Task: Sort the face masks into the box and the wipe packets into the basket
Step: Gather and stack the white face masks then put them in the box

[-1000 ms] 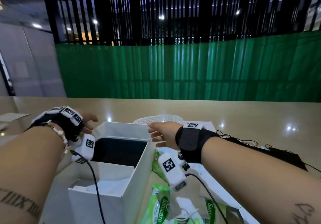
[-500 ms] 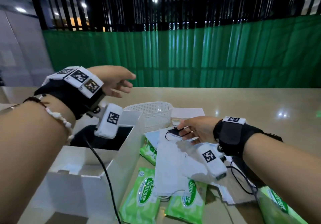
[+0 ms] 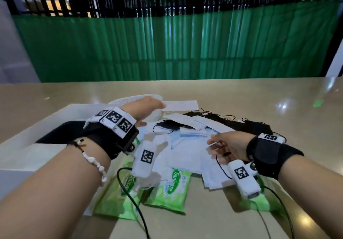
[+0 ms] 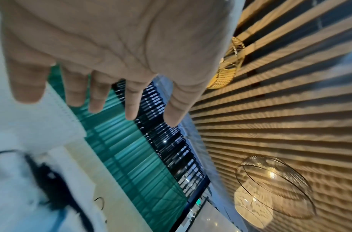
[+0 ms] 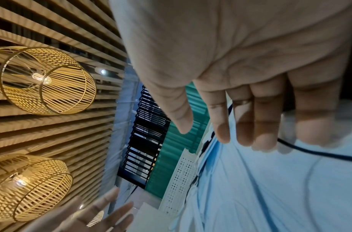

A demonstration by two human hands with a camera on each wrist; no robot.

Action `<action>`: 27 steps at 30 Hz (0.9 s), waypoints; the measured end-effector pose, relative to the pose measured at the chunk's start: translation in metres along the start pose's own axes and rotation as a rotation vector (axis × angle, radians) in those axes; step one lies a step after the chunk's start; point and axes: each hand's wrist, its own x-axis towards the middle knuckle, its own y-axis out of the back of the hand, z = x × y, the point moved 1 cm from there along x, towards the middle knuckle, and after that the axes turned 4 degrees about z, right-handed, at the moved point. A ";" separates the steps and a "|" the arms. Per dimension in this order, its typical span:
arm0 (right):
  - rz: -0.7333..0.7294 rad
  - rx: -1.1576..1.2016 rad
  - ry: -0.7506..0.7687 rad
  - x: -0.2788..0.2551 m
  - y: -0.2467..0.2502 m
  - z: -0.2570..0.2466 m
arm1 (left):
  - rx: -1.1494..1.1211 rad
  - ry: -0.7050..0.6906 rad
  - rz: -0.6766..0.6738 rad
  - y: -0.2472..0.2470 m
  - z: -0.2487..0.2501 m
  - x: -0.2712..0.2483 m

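A heap of white and pale blue face masks (image 3: 185, 151) lies on the table, with black masks (image 3: 226, 121) at its far side. Green wipe packets (image 3: 172, 188) (image 3: 117, 199) lie at the near edge of the heap. The white box (image 3: 24, 157) stands on the left. Behind my left hand (image 3: 154, 112) is the white perforated basket (image 3: 128, 100) (image 5: 181, 180). That hand reaches over the heap's far left corner with straight, empty fingers (image 4: 111, 100). My right hand (image 3: 215, 146) hovers over the masks with its fingers (image 5: 240, 133) extended and nothing gripped.
A white paper sheet (image 3: 181, 105) lies beyond the heap. Black cables run from both wrist units across the near table. Another green packet (image 3: 259, 203) lies partly under the right wrist unit. A green partition stands behind the beige table (image 3: 259, 97).
My left hand has swung right and down from above the box to beside the basket. My right hand has drawn back toward me across the mask heap.
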 end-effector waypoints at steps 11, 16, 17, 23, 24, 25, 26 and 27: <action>0.022 -0.097 -0.076 0.002 -0.021 0.009 | -0.052 0.325 0.097 -0.033 -0.102 0.012; 0.014 -0.084 -0.089 0.009 -0.035 0.006 | -0.035 0.276 0.101 -0.033 -0.113 0.007; 0.017 -0.059 -0.079 0.010 -0.038 0.004 | -0.029 0.255 0.102 -0.034 -0.114 0.006; 0.036 -0.063 -0.040 0.012 -0.047 0.006 | -0.236 0.171 0.185 -0.031 -0.117 0.010; 0.029 -0.047 -0.027 0.010 -0.044 0.006 | -0.258 0.150 0.205 -0.029 -0.115 0.010; 0.033 -0.018 -0.010 0.008 -0.040 0.007 | -0.261 0.118 0.230 -0.026 -0.110 0.006; 0.044 0.002 0.002 0.006 -0.035 0.007 | -0.254 0.084 0.260 -0.023 -0.107 0.005; 0.056 0.016 0.010 0.001 -0.030 0.006 | -0.237 0.048 0.278 -0.020 -0.100 0.001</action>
